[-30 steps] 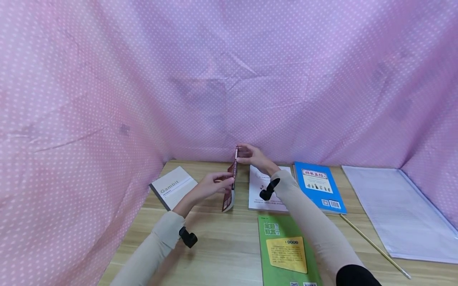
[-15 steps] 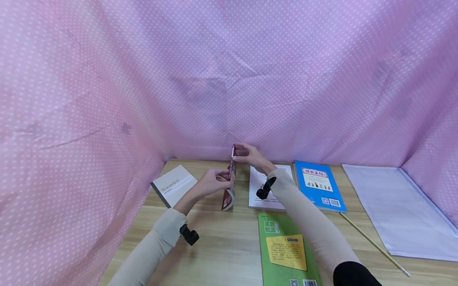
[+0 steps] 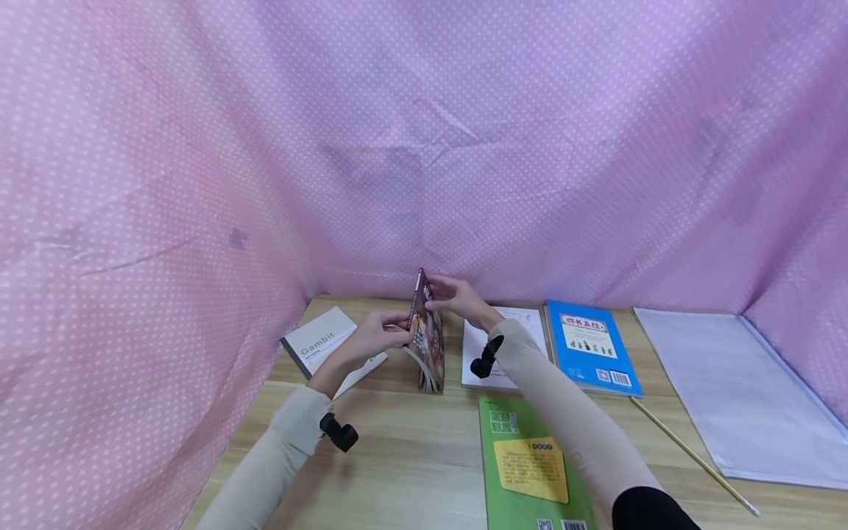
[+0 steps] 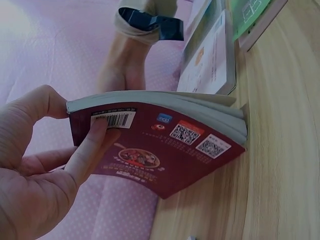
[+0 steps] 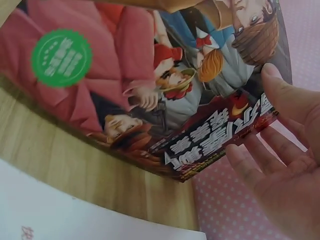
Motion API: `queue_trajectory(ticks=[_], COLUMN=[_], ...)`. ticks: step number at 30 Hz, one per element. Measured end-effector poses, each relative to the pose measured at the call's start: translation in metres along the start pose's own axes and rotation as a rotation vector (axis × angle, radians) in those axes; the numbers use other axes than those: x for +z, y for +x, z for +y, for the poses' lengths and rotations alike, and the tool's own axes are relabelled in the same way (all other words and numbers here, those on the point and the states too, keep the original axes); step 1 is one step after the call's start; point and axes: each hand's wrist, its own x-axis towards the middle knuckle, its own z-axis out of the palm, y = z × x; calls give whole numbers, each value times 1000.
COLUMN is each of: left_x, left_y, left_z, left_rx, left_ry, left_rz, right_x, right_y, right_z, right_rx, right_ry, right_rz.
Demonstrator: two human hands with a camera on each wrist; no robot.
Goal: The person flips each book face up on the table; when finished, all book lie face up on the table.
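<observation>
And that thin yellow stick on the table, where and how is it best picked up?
Probably pinched at mid-length, coming from above: the thin yellow stick is slim and straight and lies along the table, with its far end close to the blue book.

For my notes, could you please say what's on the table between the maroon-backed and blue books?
The head view shows a white paperback, partly behind the right sleeve.

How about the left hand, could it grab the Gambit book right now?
Probably not yet: the left hand is busy holding the maroon book, though the Gambit book lies very close by.
</observation>
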Motion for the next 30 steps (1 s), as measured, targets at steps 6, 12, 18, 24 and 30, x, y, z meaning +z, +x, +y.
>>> queue_trajectory(ticks=[6, 12, 18, 24, 30], left_x=[-9, -16, -24, -36, -46], left_y=[-3, -8, -12, -17, -21], left_z=[-2, -3, -9, -16, -23], left_rx=[1, 0, -8, -12, 2], left_ry=[20, 5, -12, -5, -13], left_rz=[-8, -26, -35, -38, -56], right_x=[5, 10, 14, 21, 27], right_y=[-2, -3, -2, 1, 5], right_z=[5, 11, 15, 17, 20], right_rx=[10, -11, -12, -19, -16], right_ry=[-24, -55, -103, -98, -133], right_rz=[-10, -41, -63, -69, -49])
